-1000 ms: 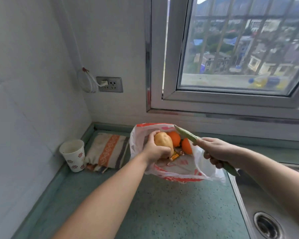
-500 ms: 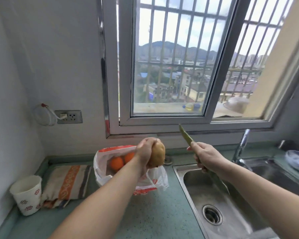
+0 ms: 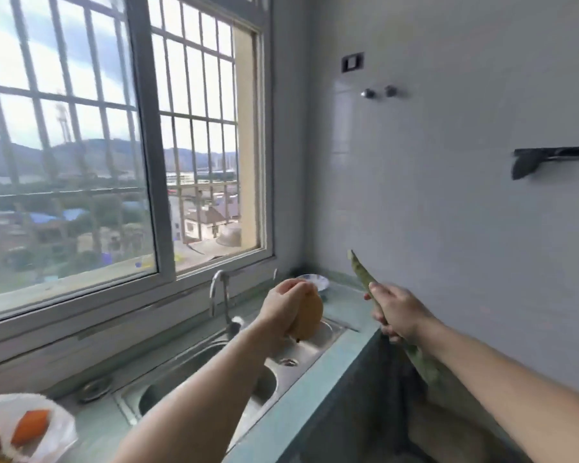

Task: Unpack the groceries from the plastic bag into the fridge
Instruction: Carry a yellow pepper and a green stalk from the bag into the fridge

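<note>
My left hand (image 3: 283, 305) grips a yellow-brown pear (image 3: 310, 317) in the air above the steel sink (image 3: 281, 355). Held up over the counter's right end, my right hand (image 3: 396, 312) is closed around a long green vegetable stalk (image 3: 361, 274) that sticks out above and below the fist. The white plastic bag (image 3: 52, 426) lies at the bottom left corner on the counter, with orange fruit (image 3: 30, 427) showing inside. No fridge is in view.
A curved tap (image 3: 219, 292) rises behind the sink under the barred window (image 3: 121, 155). A small patterned dish (image 3: 315, 281) sits in the far counter corner. A dark rail (image 3: 549, 160) juts from the tiled right wall. The green counter edge (image 3: 315, 379) drops off to the floor at right.
The view has swung right, away from the bag, which now sits at the bottom left corner. Both hands have carried the pear and the green stalk to the right, past the sink.
</note>
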Motion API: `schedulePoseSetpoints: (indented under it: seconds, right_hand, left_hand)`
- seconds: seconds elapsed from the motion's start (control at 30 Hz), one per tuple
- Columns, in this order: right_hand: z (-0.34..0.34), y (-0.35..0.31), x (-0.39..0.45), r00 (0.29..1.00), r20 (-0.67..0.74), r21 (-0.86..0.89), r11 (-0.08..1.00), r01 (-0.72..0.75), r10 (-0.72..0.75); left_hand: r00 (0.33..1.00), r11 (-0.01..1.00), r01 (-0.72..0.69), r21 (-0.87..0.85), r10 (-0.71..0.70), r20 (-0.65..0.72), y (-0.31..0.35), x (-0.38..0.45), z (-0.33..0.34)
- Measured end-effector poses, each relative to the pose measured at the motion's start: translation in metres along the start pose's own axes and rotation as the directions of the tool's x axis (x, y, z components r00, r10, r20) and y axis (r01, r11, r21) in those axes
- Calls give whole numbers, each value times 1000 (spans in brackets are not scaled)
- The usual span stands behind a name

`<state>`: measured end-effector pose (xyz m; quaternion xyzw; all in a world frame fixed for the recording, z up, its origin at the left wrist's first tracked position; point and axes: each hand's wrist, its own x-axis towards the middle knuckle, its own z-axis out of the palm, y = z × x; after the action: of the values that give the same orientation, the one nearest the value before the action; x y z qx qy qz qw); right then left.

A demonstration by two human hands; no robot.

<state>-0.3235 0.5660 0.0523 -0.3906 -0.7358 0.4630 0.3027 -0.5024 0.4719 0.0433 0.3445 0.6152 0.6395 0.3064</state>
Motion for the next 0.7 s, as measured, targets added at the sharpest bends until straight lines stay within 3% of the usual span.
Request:
schedulePoseSetpoints:
  seconds: [0.13, 0.3, 0.5, 0.7]
  right_hand:
    - [-128, 38, -50, 965, -252, 16, 998, -64, 66]
    - [-251, 72, -119, 854, -504, 91, 992, -92, 125]
    - [-349, 109, -196, 680, -706, 114, 980, -163, 196]
    - [-426, 135, -237, 437, -863, 150, 954, -258, 254]
  left_hand:
    - [970, 999, -49, -1, 48, 237, 22, -20, 140]
    - [864, 992, -124, 14, 102, 493, 48, -52, 286]
    - [652, 994, -111, -18, 87, 753, 60, -95, 429]
    - [418, 988, -110, -107, 143, 897, 55, -109, 544]
